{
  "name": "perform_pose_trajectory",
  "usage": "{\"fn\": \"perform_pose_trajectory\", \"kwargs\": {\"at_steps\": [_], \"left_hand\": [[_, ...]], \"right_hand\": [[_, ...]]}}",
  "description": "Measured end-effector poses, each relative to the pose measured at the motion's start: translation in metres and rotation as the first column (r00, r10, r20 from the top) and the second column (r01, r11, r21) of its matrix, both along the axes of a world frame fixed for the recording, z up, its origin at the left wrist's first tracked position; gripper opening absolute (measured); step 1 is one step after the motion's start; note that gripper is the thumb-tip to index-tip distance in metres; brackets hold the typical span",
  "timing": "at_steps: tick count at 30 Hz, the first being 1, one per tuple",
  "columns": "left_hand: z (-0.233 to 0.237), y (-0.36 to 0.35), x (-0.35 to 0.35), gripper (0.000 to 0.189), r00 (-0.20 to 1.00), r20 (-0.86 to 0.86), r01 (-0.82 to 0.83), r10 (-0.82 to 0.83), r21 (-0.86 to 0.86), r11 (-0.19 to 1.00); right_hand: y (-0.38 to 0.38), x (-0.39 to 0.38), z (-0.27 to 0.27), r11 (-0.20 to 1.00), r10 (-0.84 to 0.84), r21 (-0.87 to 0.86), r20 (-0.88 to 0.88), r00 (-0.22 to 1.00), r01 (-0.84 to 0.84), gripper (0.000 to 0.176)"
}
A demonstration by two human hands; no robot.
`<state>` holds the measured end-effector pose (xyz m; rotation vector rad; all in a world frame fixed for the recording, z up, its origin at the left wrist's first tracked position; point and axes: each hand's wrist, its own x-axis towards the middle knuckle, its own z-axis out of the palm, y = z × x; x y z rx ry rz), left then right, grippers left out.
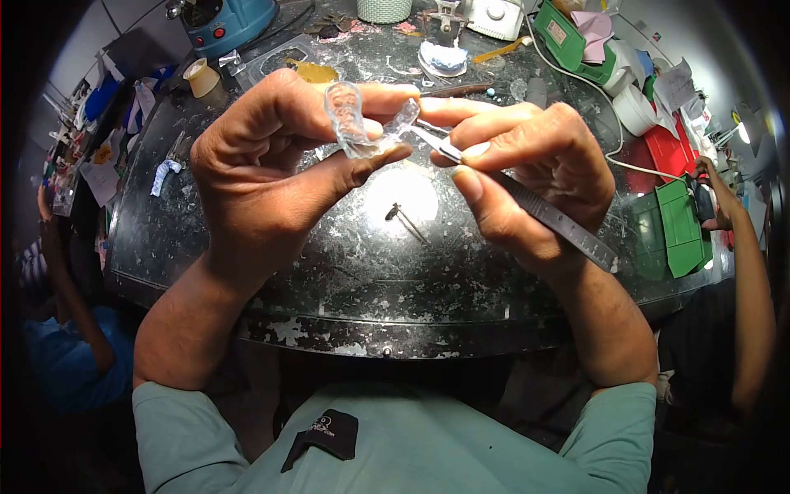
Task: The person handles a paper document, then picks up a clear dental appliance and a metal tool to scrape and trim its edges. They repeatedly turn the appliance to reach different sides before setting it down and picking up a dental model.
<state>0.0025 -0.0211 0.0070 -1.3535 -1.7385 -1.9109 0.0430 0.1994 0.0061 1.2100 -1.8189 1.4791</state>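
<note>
My left hand (276, 148) is closed on a clear dental aligner (346, 119), pinching it between thumb and fingers above the table. The aligner is see-through and curved like a dental arch. My right hand (535, 173) grips a scalpel (539, 206) with a ruler scale along its flat metal handle. Its tip points left and lies close to the aligner's right end; whether it touches cannot be made out. Under the hands, a small rotary bur with a dark head (393, 212) lies in the bright light spot.
A plaster dental model (444, 58) stands at the back, near a white control box (495, 16) with a cable. Back left is a blue machine (226, 25). Green boxes (681, 226) sit at right. Other people's arms (745, 272) show at both sides.
</note>
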Motion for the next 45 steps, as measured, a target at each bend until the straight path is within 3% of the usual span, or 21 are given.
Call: {"fn": "perform_pose_trajectory", "kwargs": {"at_steps": [9, 21, 25, 36, 45], "left_hand": [[0.002, 0.0, 0.0, 0.023, 0.999, 0.034, 0.007, -0.007, -0.017, 1.0], [0.004, 0.0, 0.001, 0.024, 0.999, 0.037, -0.01, 0.011, -0.036, 0.999], [0.002, 0.0, 0.001, 0.024, 0.999, 0.03, -0.017, 0.018, -0.028, 0.999], [-0.001, -0.002, 0.0, 0.025, 1.0, 0.024, -0.002, 0.002, -0.018, 1.0], [0.0, 0.0, 0.002, 0.023, 0.996, 0.084, -0.012, 0.011, 0.013, 1.0]], "right_hand": [[0.002, -0.005, 0.0, 0.997, -0.052, 0.053, -0.125, 0.991, 0.059, 0.037], [0.004, -0.008, 0.004, 0.989, -0.09, 0.092, -0.256, 0.962, 0.117, 0.033], [0.002, -0.005, 0.004, 0.984, -0.121, 0.097, -0.242, 0.963, 0.148, 0.032], [0.0, 0.006, 0.003, 0.993, -0.111, 0.045, 0.022, 0.994, 0.11, 0.027], [-0.004, 0.002, -0.002, 0.997, -0.075, -0.001, -0.024, 0.997, 0.075, 0.029]]}}
